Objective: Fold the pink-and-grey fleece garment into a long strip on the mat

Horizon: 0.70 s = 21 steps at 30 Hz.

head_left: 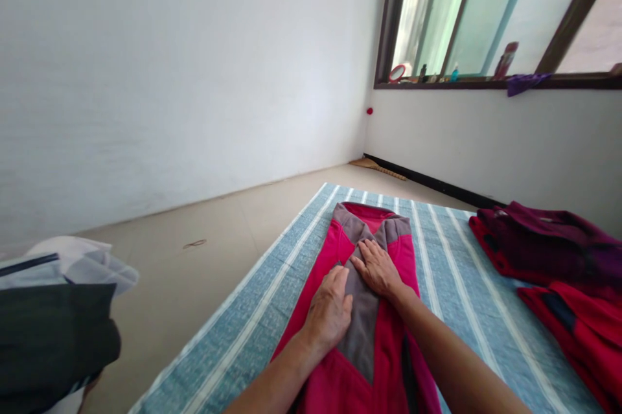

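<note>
A red and grey garment [369, 343] lies stretched lengthwise on a blue striped mat [451, 271], its grey sleeves folded inward across the middle. My left hand [330, 310] lies flat, fingers together and stretched out, on the red cloth at the edge of a grey sleeve. My right hand [376, 268] presses flat with fingers spread on the grey sleeve, just beyond the left hand. Both hands hold nothing.
A pile of dark red and maroon clothes [554, 258] sits on the mat's right side. Folded dark and white cloth [53, 317] lies at the left on the beige floor [194, 252]. White walls meet at a corner; a windowsill [486, 80] carries small bottles.
</note>
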Tool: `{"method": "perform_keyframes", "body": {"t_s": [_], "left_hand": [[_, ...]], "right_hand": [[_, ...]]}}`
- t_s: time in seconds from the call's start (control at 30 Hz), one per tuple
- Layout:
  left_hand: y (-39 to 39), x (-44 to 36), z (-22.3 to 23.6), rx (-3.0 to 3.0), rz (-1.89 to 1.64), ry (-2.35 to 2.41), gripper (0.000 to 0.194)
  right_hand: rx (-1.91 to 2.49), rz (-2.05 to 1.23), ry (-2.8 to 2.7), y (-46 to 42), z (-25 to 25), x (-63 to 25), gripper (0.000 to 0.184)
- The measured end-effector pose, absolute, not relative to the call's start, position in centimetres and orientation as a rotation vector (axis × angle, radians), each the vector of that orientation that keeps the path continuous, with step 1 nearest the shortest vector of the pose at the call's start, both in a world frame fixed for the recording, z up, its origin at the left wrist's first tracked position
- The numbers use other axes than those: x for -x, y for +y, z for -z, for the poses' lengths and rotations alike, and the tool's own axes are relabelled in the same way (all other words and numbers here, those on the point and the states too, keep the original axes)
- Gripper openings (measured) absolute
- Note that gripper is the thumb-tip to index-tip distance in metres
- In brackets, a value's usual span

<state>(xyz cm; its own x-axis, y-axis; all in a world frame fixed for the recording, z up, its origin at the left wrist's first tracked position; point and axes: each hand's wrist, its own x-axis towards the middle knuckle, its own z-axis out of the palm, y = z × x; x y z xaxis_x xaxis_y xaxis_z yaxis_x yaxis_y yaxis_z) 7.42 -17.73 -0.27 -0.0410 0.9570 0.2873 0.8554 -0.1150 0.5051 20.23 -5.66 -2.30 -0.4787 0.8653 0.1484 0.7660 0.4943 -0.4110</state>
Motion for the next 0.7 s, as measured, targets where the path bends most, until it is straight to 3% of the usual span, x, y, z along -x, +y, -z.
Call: {"method": "perform_keyframes", "body": {"t_s": [0.27,0.4,0.6,0.7], "left_hand": [[-17.6,-9.2,-2.8,-1.662,-0.776,2.058,0.038],[-18.1,-11.3,-4.7,-1.791,-0.688,1.916,0.035],[-18.4,-13.5,-6.9,-2.102,-0.284,1.739,0.035],[-18.4,-14.3,-7.2,-2.168,-0.188,1.692,0.035]], "right_hand": [[1.23,-0.502,-2.291,-4.8,3.8,-20.9,0.059],[1.098,-0.593,-2.208,-4.5,4.5,-22.0,0.053],[0.95,-0.734,-2.093,-4.3,4.3,-22.8,0.052],[0.846,-0.841,-2.117,-4.3,3.2,-23.0,0.039]]}}
